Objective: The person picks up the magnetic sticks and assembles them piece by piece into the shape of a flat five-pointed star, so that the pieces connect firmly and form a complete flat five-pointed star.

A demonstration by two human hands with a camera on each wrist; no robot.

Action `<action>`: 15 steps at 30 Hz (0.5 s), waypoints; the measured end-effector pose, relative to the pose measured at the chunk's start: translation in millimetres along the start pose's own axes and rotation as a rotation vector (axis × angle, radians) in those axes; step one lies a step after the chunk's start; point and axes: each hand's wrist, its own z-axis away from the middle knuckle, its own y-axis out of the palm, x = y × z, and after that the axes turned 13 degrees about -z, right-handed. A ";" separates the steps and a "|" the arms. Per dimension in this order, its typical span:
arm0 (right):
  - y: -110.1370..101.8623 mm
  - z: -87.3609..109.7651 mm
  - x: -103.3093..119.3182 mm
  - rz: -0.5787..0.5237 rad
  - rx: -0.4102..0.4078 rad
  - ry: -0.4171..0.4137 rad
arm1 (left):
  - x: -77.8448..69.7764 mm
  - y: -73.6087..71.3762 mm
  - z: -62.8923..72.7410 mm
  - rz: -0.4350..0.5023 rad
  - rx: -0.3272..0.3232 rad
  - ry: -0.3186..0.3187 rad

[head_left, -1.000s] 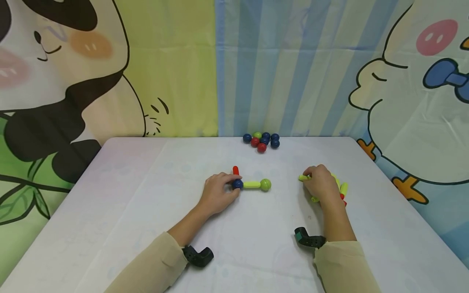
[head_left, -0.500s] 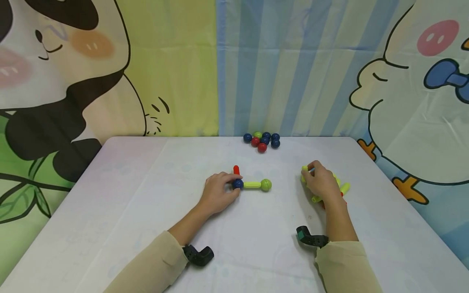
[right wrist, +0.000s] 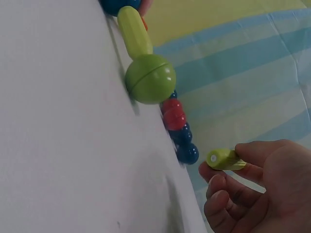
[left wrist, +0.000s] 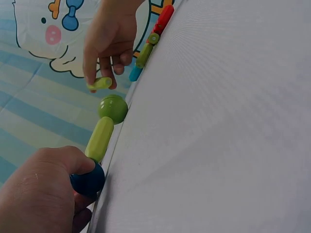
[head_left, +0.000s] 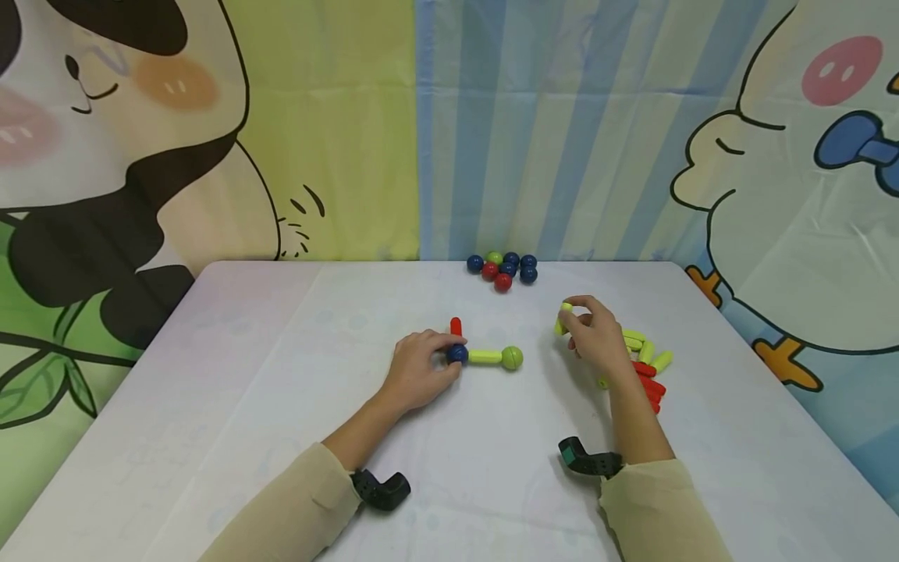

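My left hand [head_left: 420, 371] pinches a blue ball [head_left: 457, 353] on the table, its thumb and fingers on either side. From that ball a red rod [head_left: 456, 326] points to the back and a yellow-green rod [head_left: 485, 357] runs right, ending in a green ball [head_left: 512, 358]. Above the table at the right, my right hand [head_left: 597, 336] pinches a loose yellow-green rod [head_left: 564, 318] between thumb and fingers. In the right wrist view this held rod [right wrist: 226, 159] shows a pale round spot on its end. The wrist views look along the tabletop.
Several yellow-green rods [head_left: 647, 350] and red rods [head_left: 653, 389] lie piled beside and partly behind my right forearm. At the table's back edge sits a cluster of blue, red and green balls [head_left: 502, 282]. A printed curtain [head_left: 548, 133] hangs behind the table [head_left: 302, 312].
My right hand has lifted a yellow-green rod from the pile and moved left and back with it, uncovering more of the red rods. The left hand has stayed on the blue ball.
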 end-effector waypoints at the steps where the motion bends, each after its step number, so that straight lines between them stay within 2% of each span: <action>1: 3.6 -0.7 0.2 -0.025 0.018 0.010 | -0.1 -0.3 0.3 0.001 0.002 0.002; 4: 14.0 -3.1 -0.6 -0.083 0.073 0.045 | -0.1 -0.8 1.0 0.002 0.004 0.007; 9: 27.1 -6.0 -1.2 -0.094 0.162 0.098 | 0.5 -0.4 0.8 0.004 0.003 0.015; 15: 36.7 -4.9 -0.5 -0.099 0.198 0.118 | 1.3 -0.8 -0.1 0.003 0.005 0.024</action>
